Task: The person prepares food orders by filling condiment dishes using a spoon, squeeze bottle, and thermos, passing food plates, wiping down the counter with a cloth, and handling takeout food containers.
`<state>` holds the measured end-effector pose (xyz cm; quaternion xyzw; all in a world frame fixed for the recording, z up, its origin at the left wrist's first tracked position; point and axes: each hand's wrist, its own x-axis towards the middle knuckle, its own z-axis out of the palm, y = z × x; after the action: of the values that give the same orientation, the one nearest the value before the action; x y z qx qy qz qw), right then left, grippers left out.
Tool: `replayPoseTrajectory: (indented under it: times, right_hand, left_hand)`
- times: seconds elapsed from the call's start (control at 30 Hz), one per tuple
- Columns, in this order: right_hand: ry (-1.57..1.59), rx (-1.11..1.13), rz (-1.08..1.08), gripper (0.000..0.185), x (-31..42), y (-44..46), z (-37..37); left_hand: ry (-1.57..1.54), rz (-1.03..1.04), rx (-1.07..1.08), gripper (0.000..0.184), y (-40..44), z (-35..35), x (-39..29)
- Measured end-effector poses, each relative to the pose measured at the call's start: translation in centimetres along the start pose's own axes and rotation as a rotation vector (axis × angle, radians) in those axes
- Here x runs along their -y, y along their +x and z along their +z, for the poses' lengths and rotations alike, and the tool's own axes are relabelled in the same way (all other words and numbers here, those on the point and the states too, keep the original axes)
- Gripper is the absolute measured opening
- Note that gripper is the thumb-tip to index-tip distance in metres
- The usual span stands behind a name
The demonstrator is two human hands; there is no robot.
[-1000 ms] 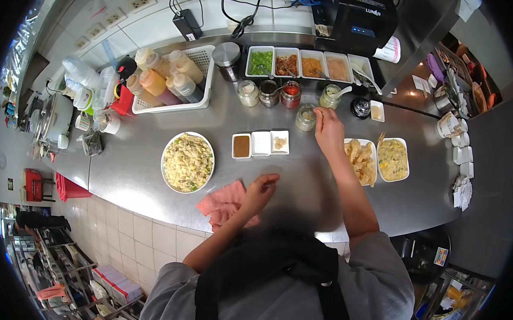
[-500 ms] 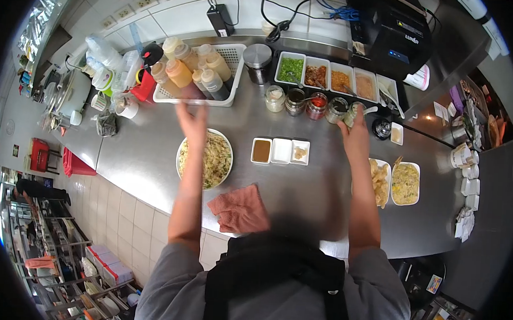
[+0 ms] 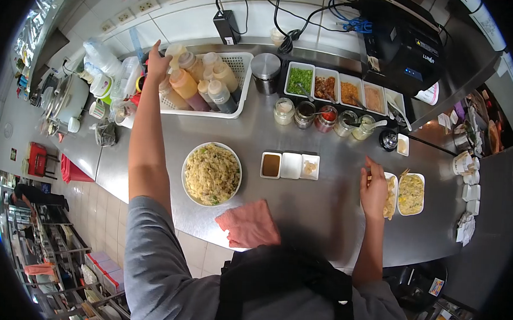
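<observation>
My left hand [image 3: 156, 67] is stretched out at the left end of the white basket [image 3: 207, 113], beside the squeeze bottles [image 3: 184, 83] standing in it. Its thumb side points up; the other fingers are hidden, and so is anything in them. Lower right, my right hand [image 3: 373, 191] hovers with loosely bent, parted fingers and holds nothing. It partly covers a white dish of fried pieces [image 3: 390, 195]. Beside that stands a dish of yellowish food [image 3: 411, 193]. Between my arms are a heaped bowl of fried rice [image 3: 211, 174] and a three-part sauce dish [image 3: 291, 166].
A pink cloth [image 3: 248, 223] lies near the counter's front edge. Spice jars [image 3: 326, 118] with spoons line up before trays of chopped toppings [image 3: 300, 79]. A steel canister [image 3: 265, 72] and a black printer [image 3: 407, 52] stand at the back. Another person [image 3: 37, 196] is far left.
My left hand has gone up and left, from in front of the basket to its left end. My right hand has come down from the jars to the dish of fried pieces.
</observation>
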<state>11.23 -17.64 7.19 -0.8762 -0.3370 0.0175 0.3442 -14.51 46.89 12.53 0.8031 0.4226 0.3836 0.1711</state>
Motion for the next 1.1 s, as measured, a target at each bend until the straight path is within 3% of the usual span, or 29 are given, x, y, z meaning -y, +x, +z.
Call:
replayPoseTrajectory:
  times: [0.03, 0.13, 0.23, 0.4, 0.5, 0.57, 0.67, 0.77, 0.87, 0.97, 1.03, 1.1]
  right_hand:
    - [-0.006, -0.006, 0.005, 0.029, 0.3, 0.1, 0.0]
    - [-0.079, -0.029, -0.079, 0.024, 1.4, -0.2, -0.4]
    - [-0.066, -0.026, -0.071, 0.02, 2.8, -0.2, -0.3]
    - [0.015, 0.013, -0.137, 0.018, 5.2, 0.6, 2.2]
    - [0.037, 0.071, -0.201, 0.018, 7.6, 1.8, 3.8]
    - [0.11, 0.085, -0.232, 0.017, 9.9, 2.9, 5.1]
    - [0.199, 0.114, -0.396, 0.017, 14.1, 4.9, 6.7]
    - [0.258, 0.099, -0.54, 0.018, 17.7, 6.1, 8.2]
    - [0.319, 0.149, -0.579, 0.018, 20.1, 5.2, 9.3]
    - [0.437, 0.215, -0.588, 0.018, 20.1, 2.7, 10.6]
    - [0.456, 0.285, -0.534, 0.02, 20.0, 1.1, 10.2]
    - [0.708, 0.416, -0.357, 0.021, 20.1, -0.4, 9.3]
  left_hand:
    - [-0.008, 0.004, 0.004, 0.08, 0.9, 0.5, 0.3]
    - [0.089, -0.085, 0.43, 0.099, 2.9, 1.8, 2.2]
    - [0.034, 0.042, 0.425, 0.092, 4.0, 2.8, 3.8]
    - [0.276, -0.038, 0.408, 0.087, 3.7, 1.5, 2.9]
    - [0.256, -0.082, 0.262, 0.088, 2.2, 0.1, 2.0]
    - [0.217, -0.14, -0.062, 0.087, 1.4, -2.1, -0.2]
    - [0.156, 0.058, -0.468, 0.09, 1.7, -6.7, -2.0]
    - [0.099, 0.279, -0.689, 0.095, 1.7, -13.6, -4.3]
    - [-0.2, 0.314, -0.738, 0.082, -1.8, -19.3, -8.7]
    - [-0.453, 0.34, -0.61, 0.062, -7.0, -23.1, -12.4]
    - [-0.304, 0.339, -0.522, 0.062, -12.1, -23.2, -15.3]
    - [-0.185, 0.335, -0.397, 0.069, -17.5, -21.0, -18.5]
